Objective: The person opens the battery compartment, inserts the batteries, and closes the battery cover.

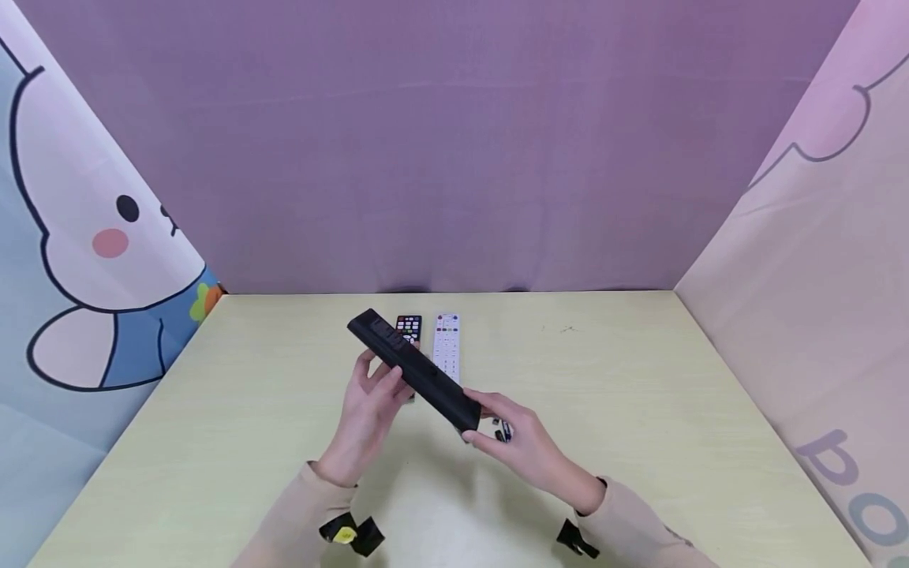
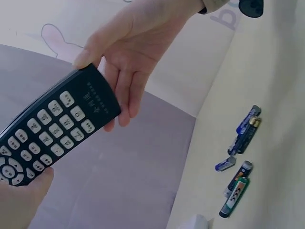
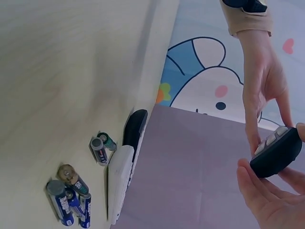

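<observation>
A long black remote control (image 1: 415,369) is held tilted above the table, its back turned up in the head view. Rows of white buttons show on its face in the left wrist view. My left hand (image 1: 369,414) grips the remote along its upper half, thumb on the near edge. At the lower right end, my right hand (image 1: 529,446) pinches the remote between thumb and fingers. The right wrist view shows the rounded end of the remote (image 3: 276,160) between the right hand's fingers.
A black remote with small buttons (image 1: 409,324) and a white remote (image 1: 447,343) lie behind the hands on the pale table (image 1: 618,379). Several loose batteries (image 2: 238,183) lie near the right hand. A purple cloth (image 1: 454,158) stands behind the table, printed cloths at the sides.
</observation>
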{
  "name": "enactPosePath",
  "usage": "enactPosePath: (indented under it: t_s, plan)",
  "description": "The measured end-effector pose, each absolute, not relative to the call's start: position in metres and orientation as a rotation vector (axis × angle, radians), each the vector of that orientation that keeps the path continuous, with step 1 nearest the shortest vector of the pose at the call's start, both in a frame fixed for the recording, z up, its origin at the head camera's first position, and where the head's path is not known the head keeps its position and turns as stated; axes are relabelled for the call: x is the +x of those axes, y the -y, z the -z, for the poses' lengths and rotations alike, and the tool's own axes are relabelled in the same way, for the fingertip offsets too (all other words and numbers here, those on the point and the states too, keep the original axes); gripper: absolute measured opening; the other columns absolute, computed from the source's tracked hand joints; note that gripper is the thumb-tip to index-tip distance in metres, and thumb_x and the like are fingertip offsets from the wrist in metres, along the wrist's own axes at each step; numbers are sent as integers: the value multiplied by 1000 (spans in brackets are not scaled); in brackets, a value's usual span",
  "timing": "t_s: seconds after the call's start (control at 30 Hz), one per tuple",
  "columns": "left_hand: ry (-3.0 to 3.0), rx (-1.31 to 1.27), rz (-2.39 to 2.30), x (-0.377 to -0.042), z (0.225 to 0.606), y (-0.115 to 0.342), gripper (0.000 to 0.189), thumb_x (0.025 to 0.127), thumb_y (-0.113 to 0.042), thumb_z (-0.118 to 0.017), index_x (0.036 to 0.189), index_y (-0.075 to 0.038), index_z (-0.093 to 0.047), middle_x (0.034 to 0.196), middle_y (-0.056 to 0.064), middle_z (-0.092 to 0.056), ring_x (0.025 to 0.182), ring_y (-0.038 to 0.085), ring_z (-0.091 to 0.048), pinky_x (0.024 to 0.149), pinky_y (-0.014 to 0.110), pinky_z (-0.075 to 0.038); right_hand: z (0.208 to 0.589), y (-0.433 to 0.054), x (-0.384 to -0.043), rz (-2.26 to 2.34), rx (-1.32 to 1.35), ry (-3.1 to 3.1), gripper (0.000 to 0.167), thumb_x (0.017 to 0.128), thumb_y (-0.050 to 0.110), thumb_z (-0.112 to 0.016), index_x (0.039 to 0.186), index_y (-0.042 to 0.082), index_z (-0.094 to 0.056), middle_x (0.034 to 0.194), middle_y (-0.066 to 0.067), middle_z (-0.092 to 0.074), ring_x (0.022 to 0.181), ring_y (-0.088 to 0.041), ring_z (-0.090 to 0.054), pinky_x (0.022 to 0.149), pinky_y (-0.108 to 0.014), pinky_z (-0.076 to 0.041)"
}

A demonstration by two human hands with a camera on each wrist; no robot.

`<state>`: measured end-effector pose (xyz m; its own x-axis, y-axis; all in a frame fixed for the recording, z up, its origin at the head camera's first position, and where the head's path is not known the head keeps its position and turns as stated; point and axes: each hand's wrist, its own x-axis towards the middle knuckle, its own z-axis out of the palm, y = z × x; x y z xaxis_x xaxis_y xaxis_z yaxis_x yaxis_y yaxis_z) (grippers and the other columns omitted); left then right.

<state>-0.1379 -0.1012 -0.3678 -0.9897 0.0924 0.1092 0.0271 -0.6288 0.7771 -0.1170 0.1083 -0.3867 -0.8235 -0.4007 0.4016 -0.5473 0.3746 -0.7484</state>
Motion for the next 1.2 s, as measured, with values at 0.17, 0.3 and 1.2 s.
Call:
enactPosePath:
  t_s: [0.17,0.3,1.2]
  plan:
    - [-1281,289,-2791,-139,360,107,43,94,-13,-41,131,-15,-20,118,6,-54,107,23,-54,94,34,-38,389,-110,-115,-1423,890,2415,47,77,16,-68,121,7,-53,109,-3,-60,90,-12,-58,80,-39,-46]
    - [-1298,303,-2768,-141,356,111,45,95,-27,-35,136,-17,-19,119,2,-53,111,22,-51,95,35,-37,389,-111,-114,-1398,916,2364,49,74,14,-70,119,5,-54,108,-5,-60,90,-14,-59,78,-37,-48]
    - [-858,31,-2830,-157,343,104,75,78,-70,-17,126,-14,-27,122,7,-46,118,23,-43,95,41,-35,402,-113,-115,-1147,1080,2210,46,76,30,-68,113,6,-55,102,-4,-58,84,-10,-55,73,-21,-47]
